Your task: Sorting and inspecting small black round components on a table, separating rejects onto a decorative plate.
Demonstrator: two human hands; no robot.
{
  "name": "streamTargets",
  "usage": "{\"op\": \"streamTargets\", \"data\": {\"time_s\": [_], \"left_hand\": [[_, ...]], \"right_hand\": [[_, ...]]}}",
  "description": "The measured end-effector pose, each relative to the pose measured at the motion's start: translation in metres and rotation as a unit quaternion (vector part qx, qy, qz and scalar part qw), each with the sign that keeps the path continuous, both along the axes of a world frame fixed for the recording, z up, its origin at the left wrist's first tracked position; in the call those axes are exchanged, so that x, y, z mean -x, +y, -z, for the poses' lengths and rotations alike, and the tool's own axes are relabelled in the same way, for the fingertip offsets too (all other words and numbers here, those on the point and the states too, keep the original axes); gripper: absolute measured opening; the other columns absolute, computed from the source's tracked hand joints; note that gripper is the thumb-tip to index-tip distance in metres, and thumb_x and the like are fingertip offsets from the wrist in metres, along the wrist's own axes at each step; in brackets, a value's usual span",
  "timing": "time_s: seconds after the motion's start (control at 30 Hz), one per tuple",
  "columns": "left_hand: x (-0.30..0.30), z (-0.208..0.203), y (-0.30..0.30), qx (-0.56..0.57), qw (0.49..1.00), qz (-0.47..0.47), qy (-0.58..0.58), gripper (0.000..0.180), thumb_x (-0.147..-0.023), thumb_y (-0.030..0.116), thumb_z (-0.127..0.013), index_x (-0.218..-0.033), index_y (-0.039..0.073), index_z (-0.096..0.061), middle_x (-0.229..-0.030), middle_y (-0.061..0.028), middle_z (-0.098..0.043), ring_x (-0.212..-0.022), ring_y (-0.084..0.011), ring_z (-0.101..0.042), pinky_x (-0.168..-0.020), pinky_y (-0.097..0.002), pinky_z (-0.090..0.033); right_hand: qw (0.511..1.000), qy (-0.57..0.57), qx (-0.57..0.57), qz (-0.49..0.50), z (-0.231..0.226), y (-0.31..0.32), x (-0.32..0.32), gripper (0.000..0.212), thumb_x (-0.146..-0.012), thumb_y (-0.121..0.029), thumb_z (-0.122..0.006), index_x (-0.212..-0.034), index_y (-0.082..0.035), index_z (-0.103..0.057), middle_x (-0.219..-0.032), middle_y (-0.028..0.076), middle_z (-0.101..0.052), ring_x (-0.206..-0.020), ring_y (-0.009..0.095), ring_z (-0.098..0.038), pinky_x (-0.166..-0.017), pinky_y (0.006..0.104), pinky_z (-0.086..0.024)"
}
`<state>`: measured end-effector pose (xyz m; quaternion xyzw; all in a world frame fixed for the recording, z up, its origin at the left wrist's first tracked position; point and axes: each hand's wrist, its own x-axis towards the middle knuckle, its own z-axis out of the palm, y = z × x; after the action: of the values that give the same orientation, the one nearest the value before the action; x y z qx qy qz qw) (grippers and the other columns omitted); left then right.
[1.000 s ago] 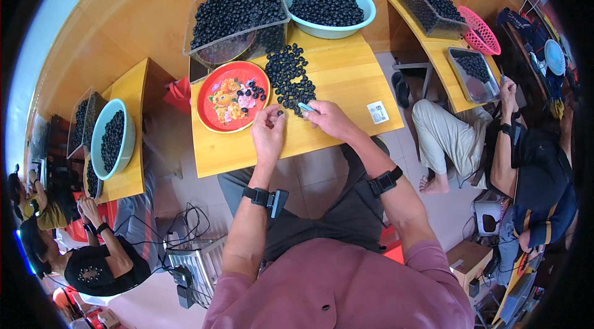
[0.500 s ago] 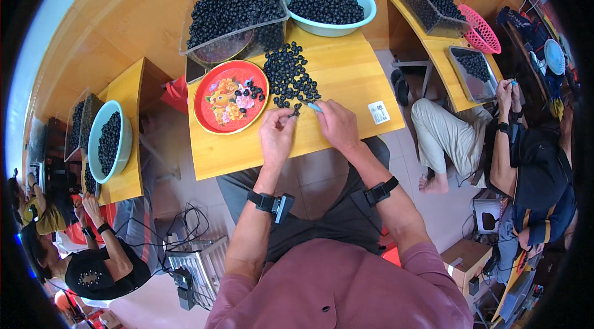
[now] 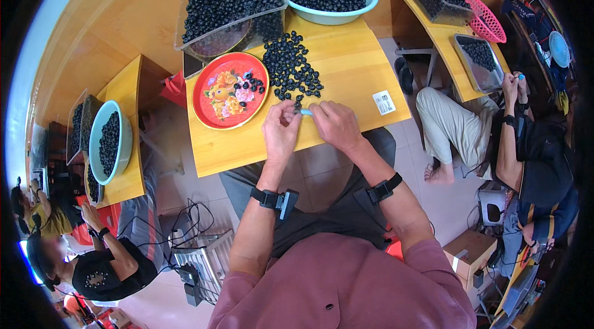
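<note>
My left hand is closed in a pinch at the near edge of a loose pile of small round black pieces. A small black piece shows at its fingertips, partly hidden. Beside it, my right hand grips a slim tool with a light blue handle, its end pointing toward the left fingertips. Both hands meet above the near part of the yellow wooden table. Left of the pile, a round red tray with a flower pattern holds several black pieces on its right side.
At the back of the table stand a clear plastic bin and a light blue basin, both full of black pieces. A white label lies at the right. People at tables on both sides work near similar containers; cables hang at lower left.
My hands have drawn closer together, and the blue tool now reaches my left fingertips. The view has shifted slightly, while the tray and pile stay as they were.
</note>
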<state>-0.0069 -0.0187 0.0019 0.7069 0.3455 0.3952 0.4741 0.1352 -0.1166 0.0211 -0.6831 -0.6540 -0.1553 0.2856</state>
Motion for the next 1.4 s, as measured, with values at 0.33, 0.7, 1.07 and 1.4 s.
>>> {"op": "streamTargets", "data": {"time_s": [0.33, 0.7, 1.07, 1.4], "left_hand": [[0.003, -0.002, 0.000, -0.049, 0.998, -0.005, 0.036, 0.033, -0.082, -0.005, -0.079, -0.112, 0.003, -0.070, -0.090, -0.0060, -0.065, -0.075, -0.0137, -0.064, -0.068, -0.0285, -0.055], [0.005, 0.012, 0.002, 0.066, 0.996, -0.004, -0.067, 0.031, -0.088, -0.006, -0.077, -0.115, 0.002, -0.063, -0.092, -0.0038, -0.067, -0.081, -0.0081, -0.065, -0.073, -0.0241, -0.054], [0.007, -0.002, 0.001, -0.044, 0.999, 0.005, -0.004, 0.027, -0.086, -0.005, -0.077, -0.111, 0.003, -0.073, -0.097, -0.0072, -0.066, -0.081, -0.0130, -0.066, -0.072, -0.0259, -0.054], [0.006, -0.002, 0.001, -0.054, 0.998, -0.001, 0.033, 0.021, -0.082, 0.000, -0.082, -0.100, 0.002, -0.073, -0.094, -0.0075, -0.066, -0.072, -0.0141, -0.064, -0.068, -0.0278, -0.053]], "right_hand": [[1.000, 0.003, -0.008, 0.008, 0.001, 0.000, 0.003, 0.007, -0.088, -0.013, -0.064, -0.091, -0.007, -0.063, -0.073, 0.006, -0.052, -0.068, 0.023, -0.063, -0.060, 0.0382, -0.053], [0.998, 0.033, 0.037, 0.050, 0.006, 0.002, 0.001, 0.007, -0.090, -0.013, -0.062, -0.093, -0.007, -0.064, -0.076, 0.008, -0.059, -0.072, 0.027, -0.068, -0.060, 0.0402, -0.056], [0.997, 0.026, 0.008, 0.065, 0.009, 0.002, 0.002, 0.006, -0.089, -0.012, -0.063, -0.092, -0.007, -0.063, -0.075, 0.008, -0.057, -0.069, 0.026, -0.066, -0.059, 0.0403, -0.055], [0.997, 0.034, 0.013, 0.070, 0.009, 0.000, 0.001, 0.005, -0.090, -0.011, -0.062, -0.091, -0.006, -0.063, -0.075, 0.008, -0.057, -0.069, 0.027, -0.067, -0.060, 0.0402, -0.056]]}}
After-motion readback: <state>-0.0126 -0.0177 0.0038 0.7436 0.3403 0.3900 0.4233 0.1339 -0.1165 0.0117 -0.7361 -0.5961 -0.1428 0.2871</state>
